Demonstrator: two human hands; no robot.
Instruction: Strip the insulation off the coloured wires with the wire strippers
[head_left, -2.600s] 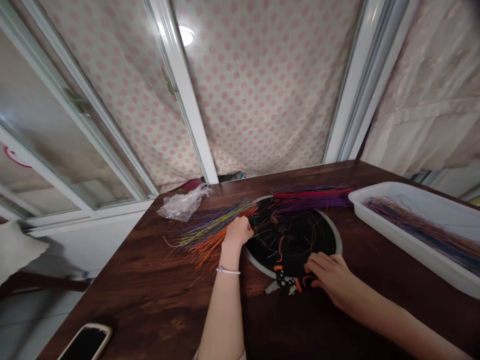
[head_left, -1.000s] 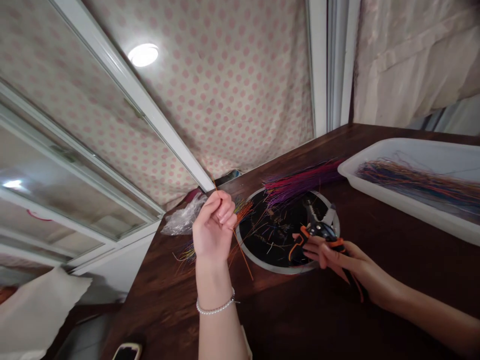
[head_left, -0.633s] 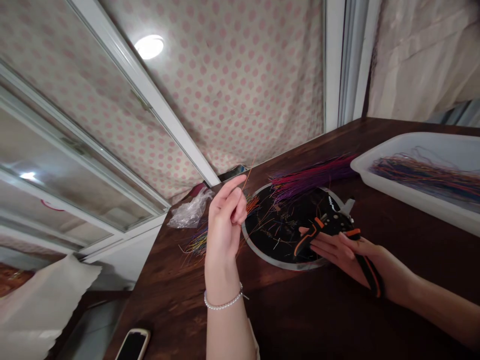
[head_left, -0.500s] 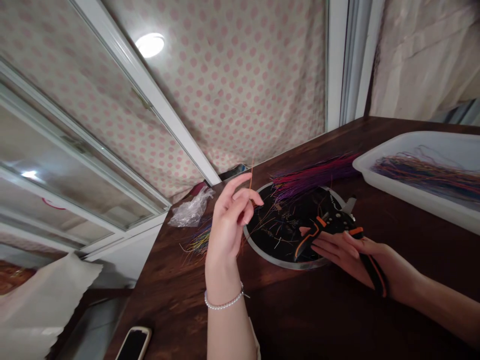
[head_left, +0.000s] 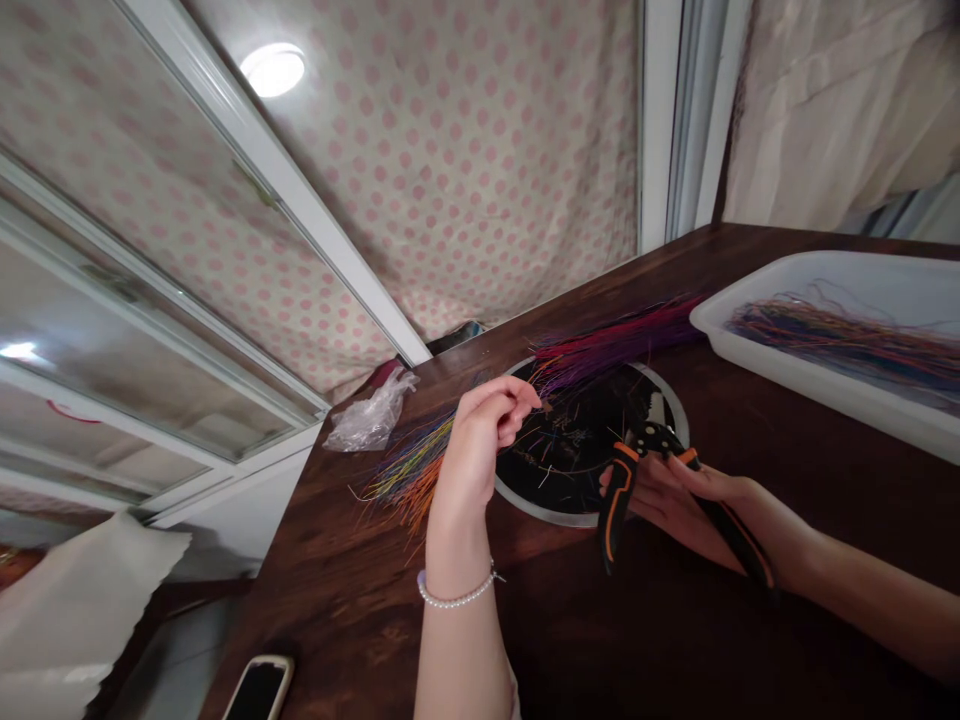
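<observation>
My left hand (head_left: 480,440) is raised over the table with thumb and fingers pinched together on a thin orange wire, hard to see. My right hand (head_left: 679,500) lies palm up and holds black-and-orange wire strippers (head_left: 637,462), handles spread, jaws pointing at a round black plate (head_left: 525,495). Short wire scraps litter the plate. A fan of orange, yellow and blue wires (head_left: 409,470) lies left of the plate. A bundle of red and purple wires (head_left: 615,340) lies across its far edge.
A white plastic tray (head_left: 757,355) holding mixed coloured wires stands at the right. A crumpled clear plastic bag (head_left: 371,420) lies at the table's far left corner. A phone (head_left: 255,690) rests near the front left edge. A dotted curtain and window frames lie beyond the dark wooden table (head_left: 600,640).
My left hand lifted a wire from the orange pile, then lowered toward the plate with fingers pinched. My right hand picked up the strippers and their handles have spread open.
</observation>
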